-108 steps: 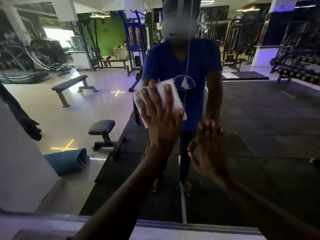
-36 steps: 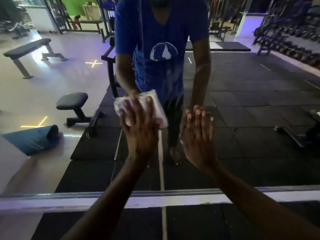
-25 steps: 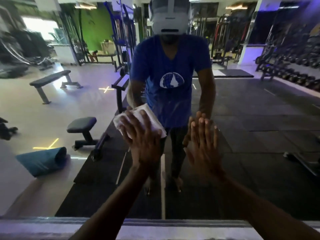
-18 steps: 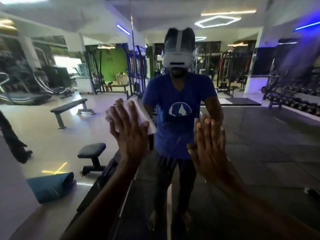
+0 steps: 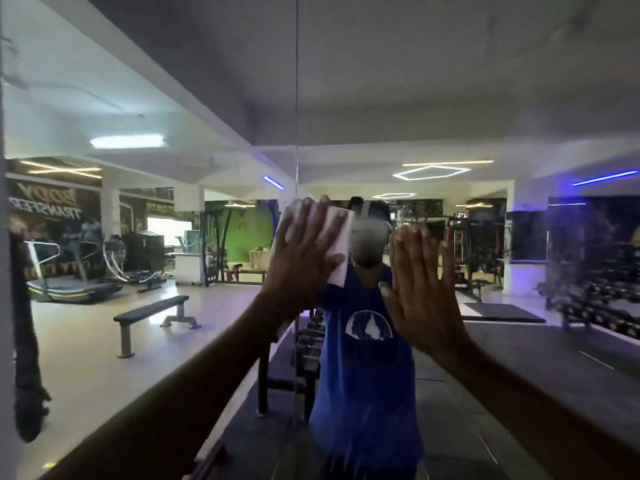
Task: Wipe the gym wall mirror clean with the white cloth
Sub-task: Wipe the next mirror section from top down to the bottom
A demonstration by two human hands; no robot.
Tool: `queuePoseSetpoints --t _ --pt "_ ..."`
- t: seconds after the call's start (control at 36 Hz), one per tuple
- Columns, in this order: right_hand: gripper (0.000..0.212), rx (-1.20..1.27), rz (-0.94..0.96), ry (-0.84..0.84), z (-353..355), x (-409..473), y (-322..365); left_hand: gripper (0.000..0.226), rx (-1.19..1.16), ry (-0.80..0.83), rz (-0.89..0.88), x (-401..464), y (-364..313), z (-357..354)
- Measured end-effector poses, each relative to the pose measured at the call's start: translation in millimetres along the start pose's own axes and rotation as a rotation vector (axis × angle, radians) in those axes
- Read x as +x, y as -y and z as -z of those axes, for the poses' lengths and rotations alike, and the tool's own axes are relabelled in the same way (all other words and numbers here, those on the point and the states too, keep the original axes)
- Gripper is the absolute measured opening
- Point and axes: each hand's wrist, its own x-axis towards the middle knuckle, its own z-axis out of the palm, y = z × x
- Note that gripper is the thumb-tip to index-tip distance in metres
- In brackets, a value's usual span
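Note:
The wall mirror (image 5: pixel 519 323) fills the view and reflects the gym and a person in a blue shirt. A thin vertical seam (image 5: pixel 296 98) between mirror panels runs down the centre. My left hand (image 5: pixel 304 258) presses the folded white cloth (image 5: pixel 341 244) flat against the glass with straight, spread fingers, just right of the seam and high up. My right hand (image 5: pixel 420 289) lies flat on the mirror a little to the right and lower, fingers straight and together, holding nothing.
The mirror's left edge meets a pale wall strip (image 5: pixel 3 306). Reflected in the glass are a flat bench (image 5: pixel 152 311), a treadmill (image 5: pixel 69 289), a dumbbell rack (image 5: pixel 606 306) and ceiling lights.
My left hand has slid the cloth upward on the glass from waist level to head level. My right hand rose with it, staying flat on the mirror. My view tilted up toward the ceiling.

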Motion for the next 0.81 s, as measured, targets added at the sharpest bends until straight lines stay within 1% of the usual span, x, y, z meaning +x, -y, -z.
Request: queuePoseSetpoints --t 0.03,0.06,0.11,0.14,0.17,0.19,0.22,0.25,0.28,0.31,0.33,0.39,0.44,0.56,0.61,0.69,0.81 --pt "0.077 -0.009 0.005 0.002 -1.9 4.6 -1.4 0.071 0.014 -0.016 -0.033 9.9 16.7 5.5" --pt "0.077 -0.012 0.003 0.001 -3.1 9.2 -2.8 0.07 0.006 -0.043 0.021 19.0 32.5 10.1" --pt "0.077 -0.002 -0.009 -0.015 -3.5 18.2 -5.6 0.069 -0.048 -0.097 0.285 31.7 45.6 15.7" --pt "0.076 0.012 -0.019 -0.026 -3.1 22.5 -6.9 0.069 -0.066 -0.124 0.404 35.8 37.9 16.4" --pt "0.075 0.028 -0.037 -0.036 -2.4 27.0 -8.1 0.069 -0.069 -0.147 0.465 39.8 23.3 16.6" --pt "0.074 0.044 -0.059 -0.043 -1.5 31.7 -9.5 0.07 -0.065 -0.15 0.452 43.5 7.7 15.6" --pt "0.074 0.055 -0.079 -0.046 -0.5 36.2 -11.6 0.071 -0.056 -0.139 0.369 47.3 -3.6 13.8" --pt "0.075 0.058 -0.092 -0.042 0.1 40.2 -14.0 0.071 -0.038 -0.116 0.236 52.0 -5.8 12.6" --pt "0.076 0.048 -0.097 -0.033 0.0 43.7 -16.4 0.07 -0.013 -0.104 0.109 58.7 0.6 12.9" --pt "0.077 0.026 -0.093 -0.018 -0.6 46.3 -18.8 0.069 0.004 -0.111 0.038 66.6 11.9 14.3" --pt "0.078 -0.003 -0.086 -0.005 -1.6 48.1 -21.2 0.068 0.002 -0.127 0.032 74.3 23.4 17.7" --pt "0.078 -0.039 -0.077 0.0 -4.0 48.5 -25.2 0.067 -0.026 -0.154 0.128 87.4 37.8 23.9" --pt "0.077 -0.042 -0.07 -0.014 -4.0 47.9 -26.6 0.068 -0.04 -0.156 0.192 94.0 31.8 26.8" --pt "0.076 -0.022 -0.049 -0.03 -2.0 45.2 -28.9 0.073 -0.037 -0.181 0.175 92.8 28.9 25.8" --pt "0.074 -0.016 -0.049 -0.008 0.0 44.3 -31.5 0.073 -0.034 -0.204 0.219 88.7 32.8 23.6" --pt "0.074 0.002 -0.086 -0.006 3.2 43.6 -38.7 0.073 -0.076 -0.217 0.366 89.4 21.3 21.6" --pt "0.077 0.001 -0.168 -0.054 5.8 34.4 -56.6 0.077 -0.249 -0.258 0.593 111.5 -11.1 21.5"
